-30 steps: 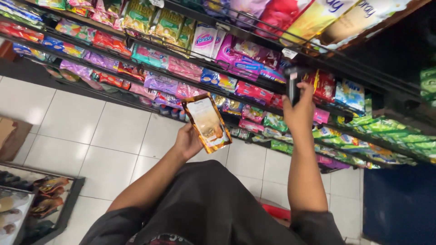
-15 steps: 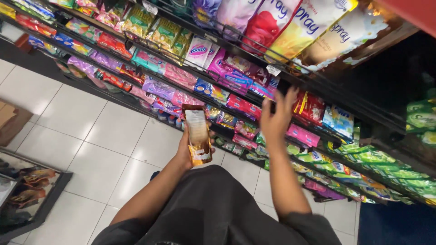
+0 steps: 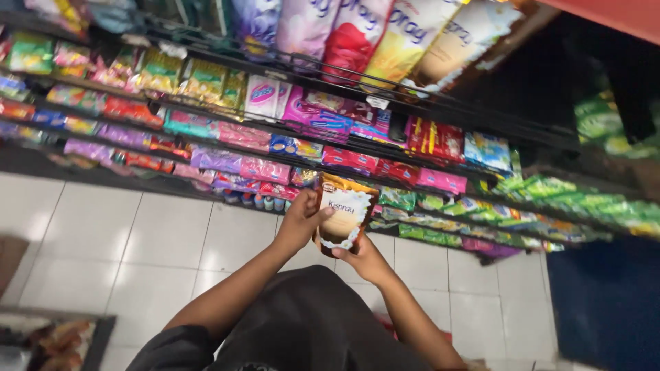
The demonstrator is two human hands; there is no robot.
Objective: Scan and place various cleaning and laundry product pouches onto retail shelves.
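Two hands on one pouch, status below.
pouch: brown/orange refill pouch [image 3: 342, 214], upright, front face toward camera, held at chest height over the tile floor [image 3: 103, 227], just below frame centre.
left hand: left hand [image 3: 300, 221] wraps the pouch's left edge at 9 o'clock, thumb across the front, fingers behind. Closed on it, firm.
right hand: right hand [image 3: 364, 260] cups the bottom corner from 5 o'clock, fingers curled under. Also closed on the pouch.
shelves: store racks [image 3: 440, 96] run from 10 to 3 o'clock, packed w/ sachets and bags; row of big pouches [image 3: 385, 34] at 12 o'clock, same kind of pack as the one held.
progress: my read, pouch is off the rack and fully in hand, so the pick is done. It's held facing the person, looks like a check of the front.
left to do: not placed anywhere yet; no basket or cart visible in frame, so can't tell where it would go.
other: dark crate w/ snack packs [image 3: 48, 340] at 7 o'clock, well apart from both hands.
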